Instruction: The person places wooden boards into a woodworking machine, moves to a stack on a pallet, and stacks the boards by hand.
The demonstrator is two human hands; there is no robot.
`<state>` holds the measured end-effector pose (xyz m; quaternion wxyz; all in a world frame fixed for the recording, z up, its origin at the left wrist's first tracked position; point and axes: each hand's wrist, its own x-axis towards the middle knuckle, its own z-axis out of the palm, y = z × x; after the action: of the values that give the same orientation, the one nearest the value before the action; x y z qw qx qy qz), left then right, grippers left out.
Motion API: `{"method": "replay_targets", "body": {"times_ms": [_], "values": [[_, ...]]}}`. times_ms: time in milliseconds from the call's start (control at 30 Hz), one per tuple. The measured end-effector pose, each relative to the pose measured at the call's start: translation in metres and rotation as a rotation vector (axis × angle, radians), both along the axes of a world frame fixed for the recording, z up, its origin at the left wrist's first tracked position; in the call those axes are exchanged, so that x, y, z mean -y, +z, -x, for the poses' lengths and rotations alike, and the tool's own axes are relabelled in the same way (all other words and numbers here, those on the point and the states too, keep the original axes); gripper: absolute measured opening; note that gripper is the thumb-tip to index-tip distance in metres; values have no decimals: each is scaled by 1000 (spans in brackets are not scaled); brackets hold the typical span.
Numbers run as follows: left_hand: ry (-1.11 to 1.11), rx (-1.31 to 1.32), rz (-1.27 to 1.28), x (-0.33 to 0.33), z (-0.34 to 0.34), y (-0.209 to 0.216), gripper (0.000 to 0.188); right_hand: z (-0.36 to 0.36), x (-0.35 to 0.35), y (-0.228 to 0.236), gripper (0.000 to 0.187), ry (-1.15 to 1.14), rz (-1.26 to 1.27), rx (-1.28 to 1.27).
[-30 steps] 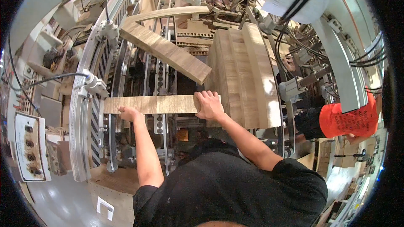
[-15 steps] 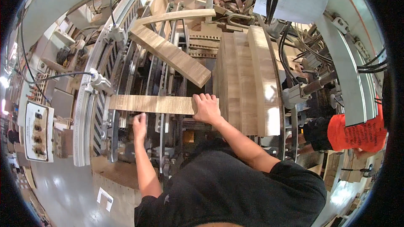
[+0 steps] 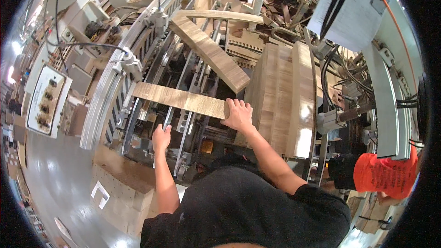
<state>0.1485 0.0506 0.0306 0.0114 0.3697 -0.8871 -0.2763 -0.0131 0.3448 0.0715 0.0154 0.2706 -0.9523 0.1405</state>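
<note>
A flat wood-grained board (image 3: 183, 99) lies crosswise over the machine's metal rails, its left end beside a clamp on the striped beam. My right hand (image 3: 239, 115) is closed on the board's right end, fingers over the far edge and thumb at the near side. On the near side of the board, apart from it, my left hand (image 3: 161, 138) is over the rails with its fingers curled and thumb up; nothing shows in it. Beyond, two more wooden pieces meet at an angle, the slanting board (image 3: 211, 55) and a longer strip (image 3: 225, 15). A stack of boards (image 3: 278, 96) stands right of my right hand.
A white clamp head (image 3: 131, 64) with a cable sits on the left beam. Further left is a control panel (image 3: 47, 100). A cylinder (image 3: 340, 118) and cables flank the stack. At the right, another person's orange shirt (image 3: 383, 174) shows beyond the machine.
The view has turned, so the machine sits tilted and farther right. My left hand has come away from the board's near edge, toward me. My right hand stays on the board's end.
</note>
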Motion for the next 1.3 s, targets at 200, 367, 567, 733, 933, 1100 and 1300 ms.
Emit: {"method": "replay_targets", "body": {"times_ms": [200,367,567,733,933,1100,1300], "values": [[-36,-10,-12,0,0,0,38,14,-9,10,103,134,-71,208],[-23,-21,16,-2,-2,-1,38,23,-9,18,105,229,-102,302],[-35,-67,10,-7,0,6,36,23,-15,16,99,281,-1,316],[-35,-52,-6,-2,2,1,36,-26,-37,33,89,232,110,229],[-63,-76,-66,4,2,-1,36,-104,-92,67,91,-20,212,333],[-70,-37,-22,10,7,-21,40,-125,-117,70,95,-344,482,151],[-95,-21,-46,7,9,-14,41,-108,-96,74,87,-859,466,64]]}}
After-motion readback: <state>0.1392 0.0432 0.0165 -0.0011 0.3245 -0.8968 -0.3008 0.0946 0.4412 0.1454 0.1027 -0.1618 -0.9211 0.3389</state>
